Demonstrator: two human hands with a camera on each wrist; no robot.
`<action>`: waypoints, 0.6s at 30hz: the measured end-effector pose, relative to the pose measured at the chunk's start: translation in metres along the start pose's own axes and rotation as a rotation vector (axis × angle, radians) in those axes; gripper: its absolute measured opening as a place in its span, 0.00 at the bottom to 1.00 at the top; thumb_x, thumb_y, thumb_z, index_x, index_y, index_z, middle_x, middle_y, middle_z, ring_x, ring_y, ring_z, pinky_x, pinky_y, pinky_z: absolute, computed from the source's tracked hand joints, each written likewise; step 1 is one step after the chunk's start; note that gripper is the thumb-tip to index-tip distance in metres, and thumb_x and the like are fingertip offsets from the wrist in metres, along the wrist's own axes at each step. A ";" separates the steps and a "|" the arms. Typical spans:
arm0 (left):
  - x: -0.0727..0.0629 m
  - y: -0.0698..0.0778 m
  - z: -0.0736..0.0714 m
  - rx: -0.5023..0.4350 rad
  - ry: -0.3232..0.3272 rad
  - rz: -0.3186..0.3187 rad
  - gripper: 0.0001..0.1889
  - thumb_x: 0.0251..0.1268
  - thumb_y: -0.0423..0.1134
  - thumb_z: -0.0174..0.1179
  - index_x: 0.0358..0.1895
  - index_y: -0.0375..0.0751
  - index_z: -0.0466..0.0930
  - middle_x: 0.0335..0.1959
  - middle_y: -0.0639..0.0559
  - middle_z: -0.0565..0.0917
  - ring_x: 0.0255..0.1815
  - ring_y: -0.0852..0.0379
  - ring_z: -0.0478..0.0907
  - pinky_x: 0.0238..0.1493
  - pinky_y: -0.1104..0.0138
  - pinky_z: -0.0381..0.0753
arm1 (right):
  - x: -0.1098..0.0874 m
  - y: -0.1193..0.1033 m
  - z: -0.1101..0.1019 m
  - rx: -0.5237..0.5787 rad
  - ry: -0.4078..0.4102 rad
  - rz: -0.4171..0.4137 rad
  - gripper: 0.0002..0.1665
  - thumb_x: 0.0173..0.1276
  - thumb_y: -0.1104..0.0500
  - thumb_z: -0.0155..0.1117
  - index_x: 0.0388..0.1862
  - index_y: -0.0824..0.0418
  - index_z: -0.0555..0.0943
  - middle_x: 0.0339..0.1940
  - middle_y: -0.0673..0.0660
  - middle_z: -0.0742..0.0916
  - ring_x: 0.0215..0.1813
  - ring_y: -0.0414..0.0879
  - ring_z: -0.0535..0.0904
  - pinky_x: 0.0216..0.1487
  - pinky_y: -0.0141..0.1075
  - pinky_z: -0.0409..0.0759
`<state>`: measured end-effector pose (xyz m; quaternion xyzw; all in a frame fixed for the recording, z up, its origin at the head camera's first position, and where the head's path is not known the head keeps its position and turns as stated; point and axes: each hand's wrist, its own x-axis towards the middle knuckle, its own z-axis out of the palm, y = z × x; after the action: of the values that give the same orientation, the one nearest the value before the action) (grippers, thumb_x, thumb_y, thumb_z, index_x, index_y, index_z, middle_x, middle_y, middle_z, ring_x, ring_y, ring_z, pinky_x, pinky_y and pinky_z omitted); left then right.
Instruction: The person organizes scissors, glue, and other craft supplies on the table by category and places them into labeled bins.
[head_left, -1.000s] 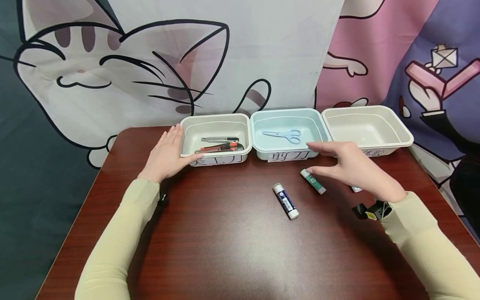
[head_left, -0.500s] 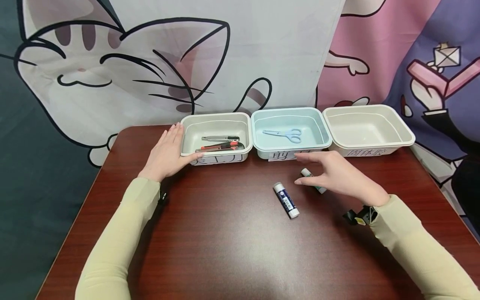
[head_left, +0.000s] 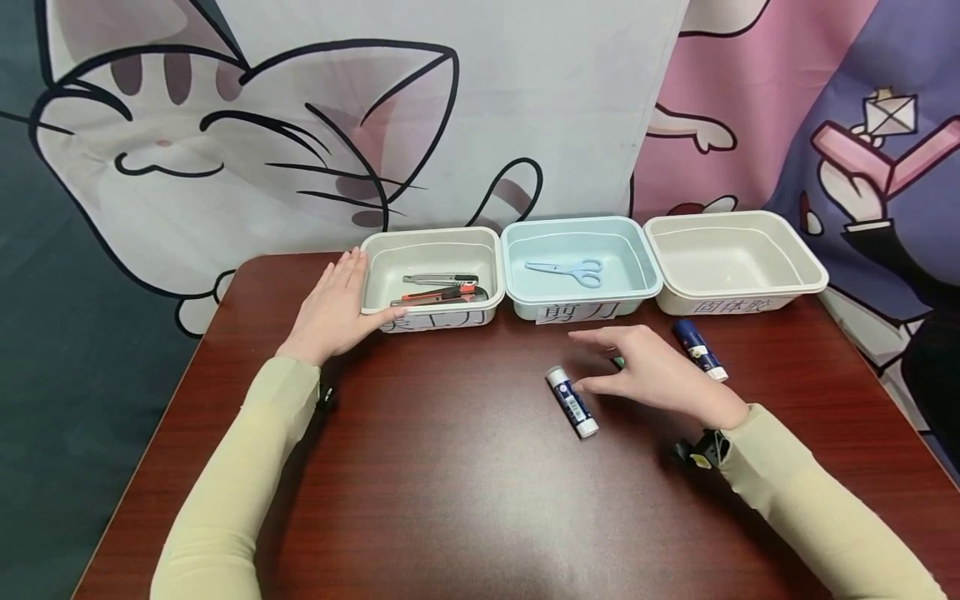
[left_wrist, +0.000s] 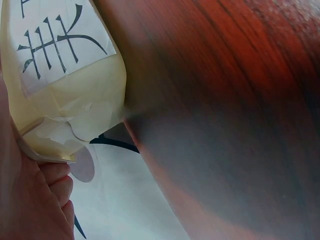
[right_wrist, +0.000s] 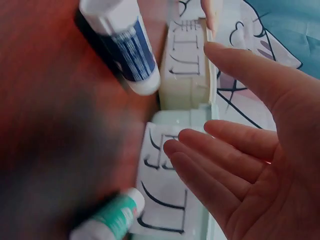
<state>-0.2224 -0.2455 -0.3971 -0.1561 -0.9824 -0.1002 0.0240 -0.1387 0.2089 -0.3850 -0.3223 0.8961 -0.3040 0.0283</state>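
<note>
My left hand [head_left: 330, 308] rests at the left corner of a beige bin [head_left: 431, 237], fingers straight along its side and thumb on the front rim. Holding nothing, my right hand [head_left: 652, 371] hovers over the table with thumb and fingers apart. Close to its thumb lies a blue-and-white glue stick [head_left: 572, 402]. A green glue stick [right_wrist: 117, 217] is mostly hidden beneath this hand in the head view, but shows in the right wrist view. Behind the hand, a dark blue glue stick [head_left: 699, 350] with a white end lies on the table.
Several utility knives [head_left: 442, 293] lie in the beige bin. Beside it, a light blue bin [head_left: 577, 229] contains blue scissors [head_left: 573, 271]. At the right end of the row stands another beige bin [head_left: 735, 258]. Paper labels mark the fronts. The brown table [head_left: 450, 483] extends toward me.
My right hand has moved left and nearer to me, away from the bins, toward the blue-and-white glue stick. This uncovers the dark blue glue stick and covers the green one. The left hand stays put.
</note>
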 end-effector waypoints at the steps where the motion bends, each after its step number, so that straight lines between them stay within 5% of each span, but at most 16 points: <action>1: 0.000 0.000 0.000 0.002 0.000 0.001 0.64 0.61 0.81 0.48 0.81 0.28 0.41 0.82 0.35 0.46 0.83 0.45 0.40 0.80 0.53 0.39 | 0.000 0.000 0.003 0.006 -0.002 0.003 0.38 0.59 0.50 0.81 0.65 0.65 0.81 0.57 0.58 0.87 0.51 0.48 0.84 0.52 0.48 0.83; 9: 0.000 0.000 0.000 0.001 0.004 0.004 0.64 0.61 0.80 0.48 0.81 0.28 0.42 0.82 0.35 0.47 0.82 0.44 0.41 0.80 0.53 0.39 | -0.003 -0.007 0.023 0.092 -0.042 0.059 0.39 0.59 0.55 0.81 0.66 0.68 0.78 0.48 0.57 0.89 0.40 0.42 0.87 0.40 0.37 0.87; 18: -0.001 0.001 -0.001 0.000 0.015 0.010 0.63 0.62 0.79 0.49 0.80 0.27 0.43 0.81 0.34 0.48 0.82 0.42 0.43 0.80 0.52 0.40 | -0.003 -0.015 0.038 0.067 -0.022 0.073 0.41 0.54 0.59 0.83 0.66 0.71 0.77 0.39 0.55 0.88 0.30 0.35 0.83 0.29 0.31 0.83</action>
<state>-0.2215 -0.2450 -0.3964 -0.1604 -0.9813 -0.1011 0.0321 -0.1182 0.1817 -0.4075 -0.2914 0.8962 -0.3291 0.0600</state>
